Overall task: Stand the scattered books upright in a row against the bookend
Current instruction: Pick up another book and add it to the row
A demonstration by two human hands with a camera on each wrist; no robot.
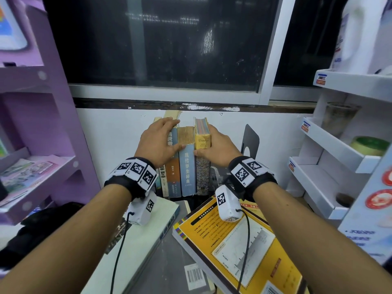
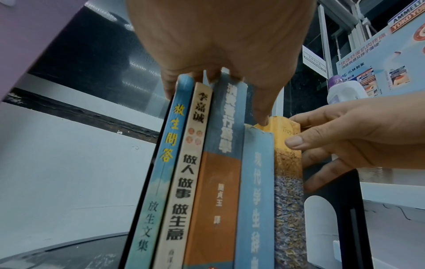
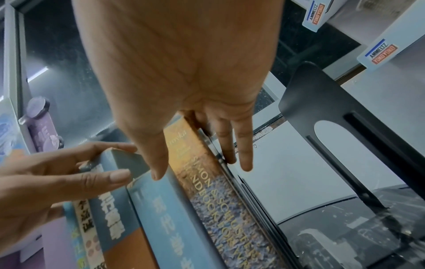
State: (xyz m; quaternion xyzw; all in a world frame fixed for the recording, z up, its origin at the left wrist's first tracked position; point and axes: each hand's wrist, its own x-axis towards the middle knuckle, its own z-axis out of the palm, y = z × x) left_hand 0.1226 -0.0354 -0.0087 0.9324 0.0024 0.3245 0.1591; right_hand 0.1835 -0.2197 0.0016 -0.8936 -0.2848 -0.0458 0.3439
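Observation:
Several books stand upright in a row at the back of the table. My left hand (image 1: pixel 167 136) lies over the tops of the left ones, fingers curled behind them, thumb on the blue dictionary (image 1: pixel 187 170) (image 2: pixel 257 182). My right hand (image 1: pixel 214 143) holds the rightmost one, a yellow book (image 1: pixel 202 141) (image 3: pixel 202 163), thumb on its spine and fingers along its right cover. The black bookend (image 1: pixel 251 141) (image 3: pixel 322 102) stands to the right, with a gap between it and the yellow book. Two books lie flat near me: a white-covered book (image 1: pixel 148 234) and an orange-yellow book (image 1: pixel 239 247).
A purple shelf unit (image 1: pixel 31 145) borders the table on the left. White display shelves (image 1: pixel 328 145) with jars and bottles stand on the right. A white wall below a dark window (image 1: pixel 159 49) is right behind the row. A black object (image 1: pixel 42 230) lies at lower left.

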